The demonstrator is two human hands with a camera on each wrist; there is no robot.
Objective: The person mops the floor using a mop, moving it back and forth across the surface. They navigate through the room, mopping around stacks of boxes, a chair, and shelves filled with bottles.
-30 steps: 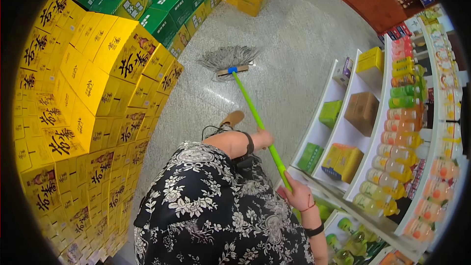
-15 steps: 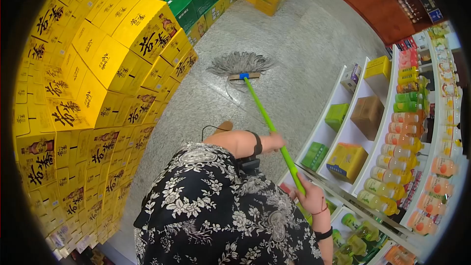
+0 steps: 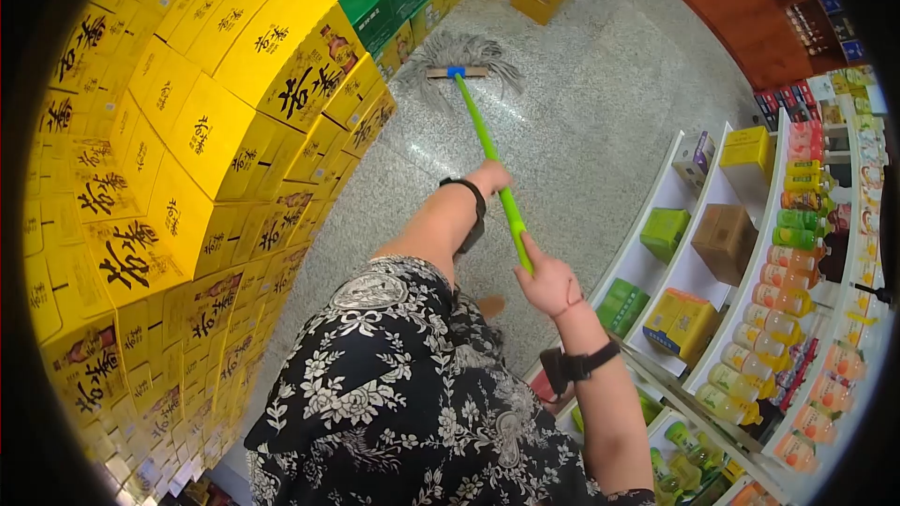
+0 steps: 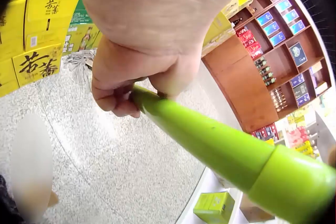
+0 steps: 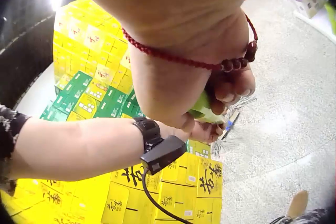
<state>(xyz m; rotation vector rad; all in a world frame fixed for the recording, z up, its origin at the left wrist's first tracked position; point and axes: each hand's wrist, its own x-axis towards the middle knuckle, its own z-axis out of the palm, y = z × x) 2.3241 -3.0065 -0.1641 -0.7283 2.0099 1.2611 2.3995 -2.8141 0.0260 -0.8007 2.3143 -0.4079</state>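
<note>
Left hand [image 3: 487, 176] and right hand [image 3: 551, 287] grip the handle [image 3: 514, 215], left nearer the mop head [image 3: 457, 72], which rests on the floor [image 3: 581, 150]; both forearms [image 3: 605, 412] reach forward. Bracelet beads [image 5: 235, 65] show in the right wrist view, not the head view.

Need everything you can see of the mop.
The mop has a bright green handle, smooth and plastic-looking, with a wider section towards the top. A blue connector joins it to a tan, wood-looking bar, from which grey, stringy strands fan out on the floor. The handle slants up from there; the left hand holds it lower down, the right hand nearer the top. Can't tell if the strands are wet or touch the boxes alongside.
</note>
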